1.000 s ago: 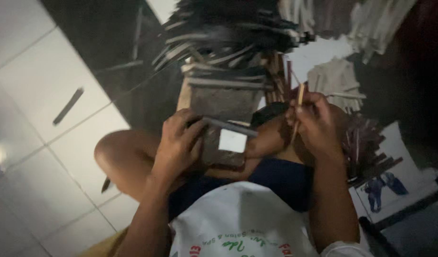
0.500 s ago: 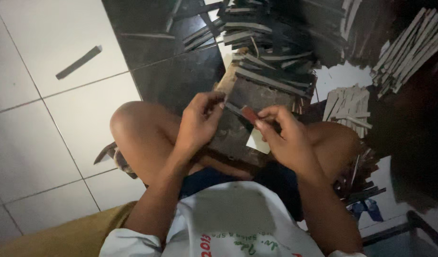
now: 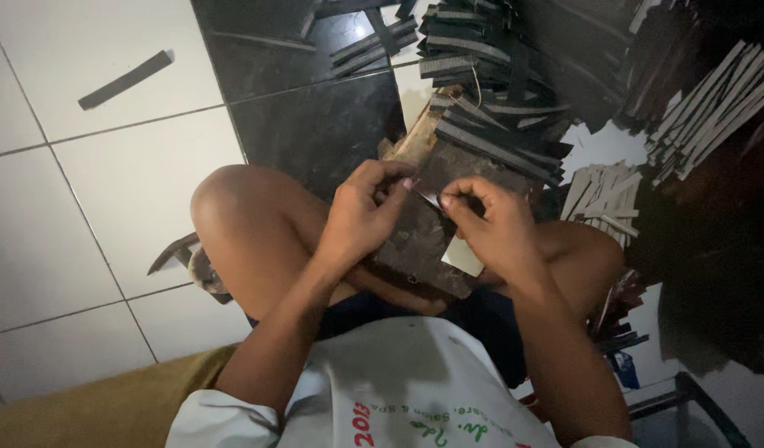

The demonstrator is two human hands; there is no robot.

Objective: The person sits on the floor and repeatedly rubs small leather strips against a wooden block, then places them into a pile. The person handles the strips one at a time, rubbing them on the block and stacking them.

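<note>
I sit cross-legged on a tiled floor with a dark worn board (image 3: 415, 241) resting on my legs. My left hand (image 3: 361, 216) and my right hand (image 3: 490, 224) meet above the board and pinch the two ends of a thin dark strip (image 3: 426, 196) between their fingertips. A small white piece (image 3: 463, 257) lies on the board under my right hand. Just beyond the board is a heap of dark strips (image 3: 490, 124).
Pale strips lie in a bundle (image 3: 705, 108) at the upper right and in a smaller pile (image 3: 602, 195) by my right knee. One loose dark strip (image 3: 125, 79) lies on the white tiles at the upper left. More strips (image 3: 618, 319) sit beside my right leg.
The view has swung so the floor tiles fill the left side. My right hand dropped from a thin pale stick near the heap and now joins the left hand on the dark strip.
</note>
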